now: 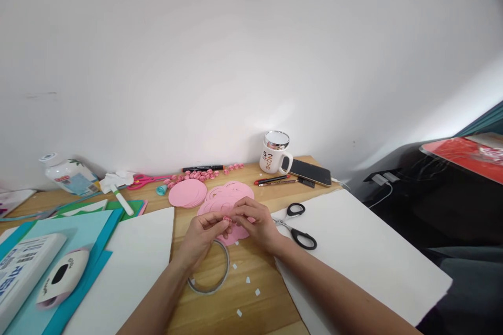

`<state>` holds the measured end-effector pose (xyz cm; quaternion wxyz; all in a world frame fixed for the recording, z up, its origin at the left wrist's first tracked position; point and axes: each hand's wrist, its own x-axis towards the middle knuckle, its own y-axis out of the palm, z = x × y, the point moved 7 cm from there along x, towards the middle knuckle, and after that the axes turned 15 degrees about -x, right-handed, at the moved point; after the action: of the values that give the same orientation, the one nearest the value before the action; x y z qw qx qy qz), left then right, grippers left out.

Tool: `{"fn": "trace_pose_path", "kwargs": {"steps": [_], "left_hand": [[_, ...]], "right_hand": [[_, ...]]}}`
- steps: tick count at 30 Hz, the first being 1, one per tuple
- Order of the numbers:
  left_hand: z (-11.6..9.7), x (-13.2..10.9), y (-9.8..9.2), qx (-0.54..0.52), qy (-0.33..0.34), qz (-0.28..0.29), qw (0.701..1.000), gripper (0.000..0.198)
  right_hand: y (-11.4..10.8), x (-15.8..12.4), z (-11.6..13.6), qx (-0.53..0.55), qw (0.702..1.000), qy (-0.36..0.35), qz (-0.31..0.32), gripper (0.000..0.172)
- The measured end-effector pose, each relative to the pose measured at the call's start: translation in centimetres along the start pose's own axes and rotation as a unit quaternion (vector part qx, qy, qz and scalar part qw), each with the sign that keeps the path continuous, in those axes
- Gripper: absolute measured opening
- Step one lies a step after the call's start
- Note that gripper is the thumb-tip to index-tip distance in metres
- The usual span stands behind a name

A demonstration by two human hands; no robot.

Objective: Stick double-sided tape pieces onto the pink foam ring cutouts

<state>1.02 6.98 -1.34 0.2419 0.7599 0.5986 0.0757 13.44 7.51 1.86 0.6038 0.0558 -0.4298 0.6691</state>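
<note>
Between the fingertips of both hands is a small pink rolled paper flower, partly covered by the fingers. My left hand pinches it from the left, and my right hand grips it from the right. Just beyond and under the hands lie pink paper spirals in a loose pile. A stack of pink paper circles is to their left. Below my left hand, a roll of tape lies flat on the wooden table. Black-handled scissors rest right of my right hand, their blades partly hidden.
Several finished pink paper rolls lie near the wall by a black marker. A white mug, pens and a phone stand or lie behind. White paper sheets cover the right; coloured paper lies left.
</note>
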Motion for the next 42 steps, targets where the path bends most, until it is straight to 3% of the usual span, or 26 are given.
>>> {"fn": "trace_pose_path", "kwargs": {"steps": [8, 15, 18, 21, 26, 32, 35, 39, 42], "left_hand": [[0.2, 0.0, 0.0, 0.036, 0.006, 0.013, 0.999, 0.018], [0.0, 0.1, -0.4, -0.017, 0.029, -0.022, 0.999, 0.024], [0.1, 0.2, -0.3, -0.024, 0.019, -0.010, 0.999, 0.024], [0.2, 0.2, -0.1, -0.009, 0.025, 0.015, 1.000, 0.023], [0.0, 0.3, -0.3, 0.026, 0.047, 0.019, 0.998, 0.023], [-0.5, 0.3, -0.8, 0.027, 0.064, -0.005, 0.998, 0.026], [-1.1, 0.1, -1.2, 0.030, 0.088, -0.050, 0.994, 0.034], [-2.0, -0.2, -1.7, 0.086, 0.127, -0.107, 0.982, 0.039], [-2.3, -0.4, -1.8, 0.148, 0.162, -0.122, 0.968, 0.035]], "right_hand": [[0.7, -0.3, -1.2, 0.079, 0.990, 0.109, 0.038, 0.011], [1.2, -0.1, 0.0, 0.054, 0.992, 0.069, 0.088, 0.013], [1.6, -0.1, 0.1, 0.053, 0.989, 0.070, 0.120, 0.021], [1.6, 0.4, 0.2, 0.003, 0.989, 0.063, 0.132, 0.019], [1.2, 1.4, 0.9, -0.087, 0.990, 0.018, 0.113, 0.014], [1.2, 1.8, 2.4, -0.103, 0.991, -0.041, 0.071, 0.015], [0.8, 2.6, 0.9, -0.082, 0.995, -0.016, 0.057, 0.009], [-0.8, 4.5, -4.5, -0.147, 0.984, 0.101, 0.010, 0.002], [-1.5, 5.6, -8.1, -0.182, 0.974, 0.138, -0.012, 0.003]]}}
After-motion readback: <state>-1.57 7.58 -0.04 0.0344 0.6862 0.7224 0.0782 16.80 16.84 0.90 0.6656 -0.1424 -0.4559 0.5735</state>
